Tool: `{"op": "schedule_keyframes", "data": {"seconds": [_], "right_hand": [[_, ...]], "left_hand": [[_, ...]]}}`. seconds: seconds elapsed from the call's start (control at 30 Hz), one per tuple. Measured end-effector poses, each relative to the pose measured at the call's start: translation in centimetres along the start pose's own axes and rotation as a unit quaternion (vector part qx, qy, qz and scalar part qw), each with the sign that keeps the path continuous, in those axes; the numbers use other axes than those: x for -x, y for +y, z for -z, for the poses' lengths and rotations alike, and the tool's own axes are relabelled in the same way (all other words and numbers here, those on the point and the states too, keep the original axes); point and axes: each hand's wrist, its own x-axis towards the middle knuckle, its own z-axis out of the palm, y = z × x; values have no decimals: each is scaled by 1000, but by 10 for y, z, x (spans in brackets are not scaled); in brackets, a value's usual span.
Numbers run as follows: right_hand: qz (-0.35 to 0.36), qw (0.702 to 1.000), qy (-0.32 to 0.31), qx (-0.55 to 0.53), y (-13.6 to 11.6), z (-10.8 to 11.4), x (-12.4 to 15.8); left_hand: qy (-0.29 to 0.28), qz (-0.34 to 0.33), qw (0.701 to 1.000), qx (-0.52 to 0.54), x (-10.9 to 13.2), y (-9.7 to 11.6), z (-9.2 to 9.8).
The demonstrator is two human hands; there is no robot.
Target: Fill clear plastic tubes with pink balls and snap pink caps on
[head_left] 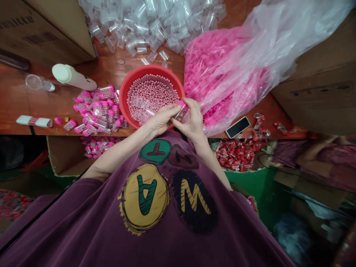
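Note:
Both my hands meet at the right rim of a red bowl (124,102) of small pink beads (152,87). Between them is a small clear bottle (180,112) with a pink cap (181,104) on its upper end. My left hand (164,118) has its fingers closed at the bottle's left side. My right hand (193,120) grips it from the right, thumb below and fingers at the cap. Several clear tubes (141,105) lie on the beads. The fingers partly cover the bottle, so its contents are hard to make out.
Filled pink-capped bottles (98,109) are heaped left of the bowl. A plastic bag of pink caps (217,66) lies to the right, near a phone (238,127). Empty clear tubes (155,26) pile up behind. A white bottle (72,77) and cardboard boxes (47,33) stand about.

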Motion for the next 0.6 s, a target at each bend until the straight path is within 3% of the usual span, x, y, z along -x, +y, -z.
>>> {"op": "schedule_keyframes", "data": {"seconds": [0.2, 0.37, 0.5, 0.6], "right_hand": [[-19, 999, -15, 45, 9, -14, -2], [-9, 997, -27, 77, 15, -23, -2], [5, 987, -148, 54, 13, -43, 5], [9, 954, -298, -45, 12, -67, 8]], "left_hand": [[78, -82, 990, -89, 1, 4, -4], [127, -61, 988, -59, 2, -6, -1], [120, 3, 993, -20, 11, -25, 27], [153, 14, 987, -46, 29, -37, 60]]}}
